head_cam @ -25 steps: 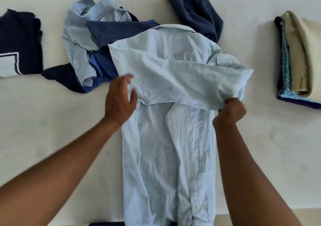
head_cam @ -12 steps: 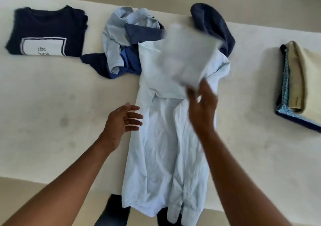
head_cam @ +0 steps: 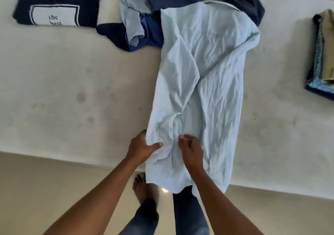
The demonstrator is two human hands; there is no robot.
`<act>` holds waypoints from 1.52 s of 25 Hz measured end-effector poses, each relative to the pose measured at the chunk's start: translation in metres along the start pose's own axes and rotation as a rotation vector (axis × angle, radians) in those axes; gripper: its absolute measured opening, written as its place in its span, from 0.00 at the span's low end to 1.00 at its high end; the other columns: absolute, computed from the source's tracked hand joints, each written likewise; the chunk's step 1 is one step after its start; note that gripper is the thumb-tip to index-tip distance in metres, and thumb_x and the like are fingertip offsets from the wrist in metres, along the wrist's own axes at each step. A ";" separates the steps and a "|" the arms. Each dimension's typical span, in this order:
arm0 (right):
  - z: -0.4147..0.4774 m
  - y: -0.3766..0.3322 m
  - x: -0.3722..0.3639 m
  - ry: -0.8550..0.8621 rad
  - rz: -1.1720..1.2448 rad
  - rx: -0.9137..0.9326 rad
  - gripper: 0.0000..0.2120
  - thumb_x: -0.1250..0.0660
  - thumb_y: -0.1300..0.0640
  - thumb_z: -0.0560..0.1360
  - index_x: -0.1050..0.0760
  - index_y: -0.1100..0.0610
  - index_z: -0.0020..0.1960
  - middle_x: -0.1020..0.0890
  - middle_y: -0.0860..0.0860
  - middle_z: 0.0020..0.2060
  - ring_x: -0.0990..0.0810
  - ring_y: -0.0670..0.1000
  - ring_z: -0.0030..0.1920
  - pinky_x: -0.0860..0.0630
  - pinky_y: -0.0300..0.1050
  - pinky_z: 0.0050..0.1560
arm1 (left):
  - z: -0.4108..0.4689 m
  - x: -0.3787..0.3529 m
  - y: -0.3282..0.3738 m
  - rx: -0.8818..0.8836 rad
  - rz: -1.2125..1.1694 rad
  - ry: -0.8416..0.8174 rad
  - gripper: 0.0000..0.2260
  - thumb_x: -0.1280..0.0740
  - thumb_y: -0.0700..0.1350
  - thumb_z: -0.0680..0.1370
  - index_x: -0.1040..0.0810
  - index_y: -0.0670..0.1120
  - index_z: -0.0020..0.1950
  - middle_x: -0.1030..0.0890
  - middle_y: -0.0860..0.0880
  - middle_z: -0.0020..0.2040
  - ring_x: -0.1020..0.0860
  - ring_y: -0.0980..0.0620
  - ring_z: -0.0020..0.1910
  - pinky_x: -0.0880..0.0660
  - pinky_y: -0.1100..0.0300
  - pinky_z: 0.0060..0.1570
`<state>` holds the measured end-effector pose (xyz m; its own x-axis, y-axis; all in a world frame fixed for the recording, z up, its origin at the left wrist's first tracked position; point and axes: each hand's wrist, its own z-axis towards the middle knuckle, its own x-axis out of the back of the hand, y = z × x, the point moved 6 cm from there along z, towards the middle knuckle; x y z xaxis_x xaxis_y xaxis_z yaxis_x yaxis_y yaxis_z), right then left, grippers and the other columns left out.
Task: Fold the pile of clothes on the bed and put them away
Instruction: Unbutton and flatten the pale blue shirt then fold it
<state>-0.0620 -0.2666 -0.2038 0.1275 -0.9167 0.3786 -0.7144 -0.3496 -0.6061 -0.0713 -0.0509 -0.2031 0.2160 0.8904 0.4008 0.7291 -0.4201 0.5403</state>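
Shirt: the light blue shirt [head_cam: 213, 63] lies lengthwise across the middle of the bed [head_cam: 72, 90], one sleeve folded over it, its hem hanging over the near edge.
Left hand: the left hand [head_cam: 141, 148] grips the shirt's left side at the sleeve cuff [head_cam: 163, 135], thumb on top.
Right hand: the right hand [head_cam: 189, 149] rests on the shirt just beside it, fingers curled; whether they pinch cloth I cannot tell.
Pile: the unfolded clothes [head_cam: 144, 17] sit at the far edge, touching the shirt.
Folded: a navy T-shirt [head_cam: 54, 3] in the far left corner, a stack [head_cam: 323, 54] at the right edge.
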 end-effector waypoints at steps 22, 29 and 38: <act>0.047 -0.049 0.008 -0.109 -0.025 -0.116 0.17 0.24 0.53 0.72 0.21 0.58 0.57 0.16 0.55 0.44 0.16 0.53 0.37 0.15 0.58 0.48 | 0.045 0.021 0.019 0.201 0.042 -0.287 0.15 0.29 0.52 0.80 0.23 0.41 0.56 0.15 0.42 0.47 0.16 0.47 0.41 0.20 0.54 0.41; 0.172 -0.167 0.019 0.109 0.016 0.112 0.14 0.28 0.45 0.74 0.21 0.55 0.50 0.16 0.50 0.40 0.14 0.53 0.36 0.15 0.55 0.48 | 0.226 0.109 0.203 -0.078 -0.078 0.155 0.18 0.29 0.55 0.78 0.22 0.44 0.59 0.16 0.42 0.54 0.16 0.40 0.52 0.17 0.42 0.54; 0.180 -0.162 0.057 0.387 -0.109 0.241 0.04 0.31 0.50 0.78 0.21 0.51 0.48 0.18 0.42 0.38 0.20 0.40 0.39 0.23 0.40 0.44 | 0.293 0.120 0.289 -0.261 0.024 0.482 0.21 0.29 0.59 0.77 0.25 0.45 0.59 0.19 0.49 0.54 0.21 0.50 0.52 0.26 0.57 0.51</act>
<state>0.1848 -0.2977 -0.2102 -0.1056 -0.7485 0.6546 -0.5249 -0.5172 -0.6761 0.3550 -0.0139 -0.2155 -0.1358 0.7245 0.6758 0.5289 -0.5238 0.6678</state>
